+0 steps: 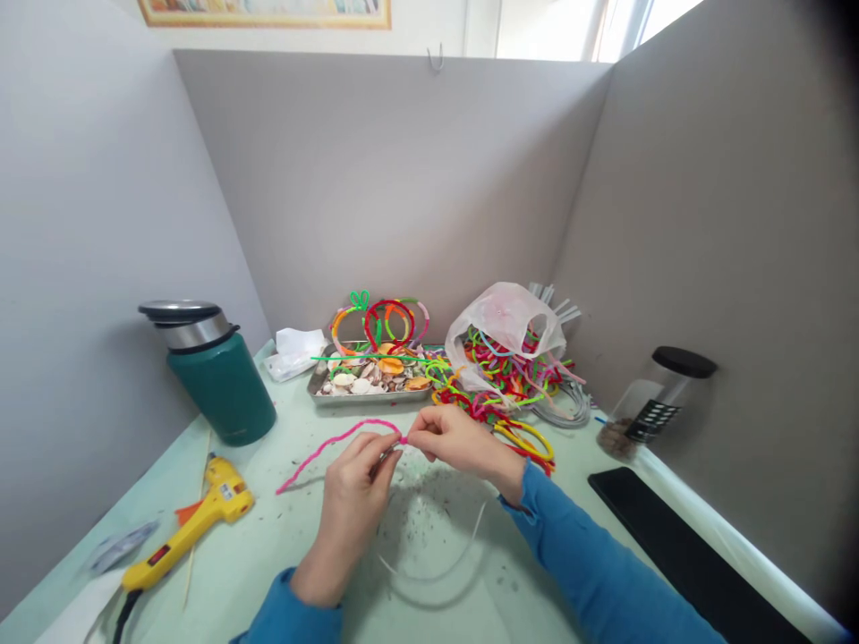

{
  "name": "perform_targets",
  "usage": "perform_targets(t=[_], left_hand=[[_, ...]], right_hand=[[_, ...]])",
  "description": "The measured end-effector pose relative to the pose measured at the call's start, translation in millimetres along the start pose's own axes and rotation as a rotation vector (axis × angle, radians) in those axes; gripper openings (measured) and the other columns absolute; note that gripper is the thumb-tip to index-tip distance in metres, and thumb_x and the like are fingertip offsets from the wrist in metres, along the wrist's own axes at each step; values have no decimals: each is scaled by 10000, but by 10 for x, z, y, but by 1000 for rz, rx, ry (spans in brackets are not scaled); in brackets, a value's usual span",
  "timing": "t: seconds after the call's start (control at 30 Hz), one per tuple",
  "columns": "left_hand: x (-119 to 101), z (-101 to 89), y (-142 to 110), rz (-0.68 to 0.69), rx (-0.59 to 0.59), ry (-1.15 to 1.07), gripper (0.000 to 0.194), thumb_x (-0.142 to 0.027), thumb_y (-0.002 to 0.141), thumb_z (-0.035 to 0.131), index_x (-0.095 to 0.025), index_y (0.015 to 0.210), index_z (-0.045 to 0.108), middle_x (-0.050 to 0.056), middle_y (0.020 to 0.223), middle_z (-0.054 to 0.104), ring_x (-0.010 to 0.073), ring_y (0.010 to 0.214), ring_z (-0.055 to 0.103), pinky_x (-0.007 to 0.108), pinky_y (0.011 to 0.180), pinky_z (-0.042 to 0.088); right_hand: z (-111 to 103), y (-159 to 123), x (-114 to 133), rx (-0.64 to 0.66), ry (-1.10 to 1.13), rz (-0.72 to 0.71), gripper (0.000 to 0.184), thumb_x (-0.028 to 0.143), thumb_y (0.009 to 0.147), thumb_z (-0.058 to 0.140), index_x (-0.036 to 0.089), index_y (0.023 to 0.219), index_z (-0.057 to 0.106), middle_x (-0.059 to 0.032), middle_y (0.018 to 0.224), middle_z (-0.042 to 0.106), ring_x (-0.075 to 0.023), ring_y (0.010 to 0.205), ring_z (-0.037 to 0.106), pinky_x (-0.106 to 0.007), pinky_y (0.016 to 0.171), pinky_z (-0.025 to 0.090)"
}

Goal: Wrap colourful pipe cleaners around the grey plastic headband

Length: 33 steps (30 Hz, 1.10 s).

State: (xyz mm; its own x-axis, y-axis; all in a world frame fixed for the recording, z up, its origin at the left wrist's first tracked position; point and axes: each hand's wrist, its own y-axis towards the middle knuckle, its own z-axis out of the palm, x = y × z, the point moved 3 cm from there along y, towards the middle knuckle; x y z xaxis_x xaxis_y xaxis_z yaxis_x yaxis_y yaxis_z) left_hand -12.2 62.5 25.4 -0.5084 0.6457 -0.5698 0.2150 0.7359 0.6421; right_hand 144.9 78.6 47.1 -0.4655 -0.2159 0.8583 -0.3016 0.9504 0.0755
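A bright pink pipe cleaner [335, 438] runs out to the left in a loose curve. My left hand [355, 483] pinches it near one end between thumb and fingers. Close beside it, my right hand [453, 438] has its fingertips closed on the same short pink end. The two hands almost meet above the table. Below them, a thin whitish curved strip [439, 577] bends in an arc, with a shadow under it; whether its upper part reaches my fingers I cannot tell.
Behind the hands stand a metal tray [366, 400] of shells with pipe-cleaner rings on it, and a plastic bag [497, 313] spilling pipe cleaners. A green bottle [221, 385] and yellow glue gun [194, 528] are left; a lidded jar [654, 407] and black slab [684, 546] right.
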Motion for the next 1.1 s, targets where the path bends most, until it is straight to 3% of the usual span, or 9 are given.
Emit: perform_targets(t=[0.1, 0.23, 0.33, 0.5, 0.63, 0.73, 0.83, 1.0, 1.1], left_hand=[[8, 3, 1, -14, 6, -10, 157, -213, 811, 527, -193, 869, 672, 51, 813, 650, 163, 730, 597, 250, 647, 452], [-2, 4, 25, -125, 99, -87, 176, -251, 822, 500, -184, 806, 662, 43, 747, 621, 164, 698, 570, 248, 628, 424], [13, 25, 39, -300, 185, -241, 210, -324, 811, 516, -165, 748, 637, 19, 663, 579, 137, 608, 514, 220, 548, 383], [52, 116, -14, -664, 343, -652, 306, -450, 745, 578, -153, 678, 554, -82, 400, 351, 59, 375, 263, 180, 381, 178], [22, 136, -67, -790, 457, -934, 287, -416, 775, 555, -171, 639, 491, -88, 361, 334, 50, 340, 219, 184, 367, 158], [-13, 119, -62, -775, 518, -997, 217, -357, 773, 559, -162, 688, 521, -70, 394, 387, 63, 368, 287, 185, 397, 238], [-10, 104, -34, -723, 501, -830, 153, -306, 737, 581, -155, 732, 553, -54, 433, 441, 83, 412, 359, 192, 433, 285], [36, 56, 16, -422, 255, -265, 82, -238, 693, 587, -187, 689, 650, -54, 440, 431, 104, 444, 367, 200, 465, 257], [35, 43, 8, -284, 174, -107, 73, -210, 675, 607, -216, 673, 680, -23, 518, 535, 124, 492, 413, 212, 509, 283]], right_hand=[[15, 2, -4, 16, -21, -31, 151, 244, 759, 511, 137, 667, 564, 24, 532, 534, -66, 460, 427, -157, 408, 296], [13, -1, -13, 29, -62, -86, 159, 262, 774, 515, 135, 702, 577, 17, 561, 552, -72, 495, 460, -156, 429, 315], [0, -20, 21, 48, -65, -120, 157, 263, 781, 517, 133, 721, 582, 19, 565, 546, -73, 504, 462, -157, 438, 321], [-18, -55, 91, 89, -40, -140, 162, 267, 792, 516, 132, 731, 582, 26, 556, 524, -73, 504, 451, -163, 455, 333], [-19, -63, 100, 126, -18, -162, 155, 261, 801, 504, 133, 755, 578, 30, 564, 520, -74, 506, 449, -166, 462, 337], [-28, -66, 106, 126, -42, -194, 146, 248, 804, 499, 137, 758, 582, 31, 578, 524, -74, 516, 454, -169, 476, 342], [-37, -65, 109, 117, -79, -195, 149, 242, 804, 495, 136, 758, 589, 29, 585, 534, -75, 524, 459, -169, 481, 341], [-6, -43, 66, 120, -97, -155, 148, 241, 791, 509, 131, 748, 599, 27, 566, 537, -77, 511, 468, -169, 471, 338], [20, -23, 28, 110, -115, -135, 139, 231, 782, 512, 132, 739, 599, 23, 561, 544, -81, 513, 475, -169, 472, 332]])
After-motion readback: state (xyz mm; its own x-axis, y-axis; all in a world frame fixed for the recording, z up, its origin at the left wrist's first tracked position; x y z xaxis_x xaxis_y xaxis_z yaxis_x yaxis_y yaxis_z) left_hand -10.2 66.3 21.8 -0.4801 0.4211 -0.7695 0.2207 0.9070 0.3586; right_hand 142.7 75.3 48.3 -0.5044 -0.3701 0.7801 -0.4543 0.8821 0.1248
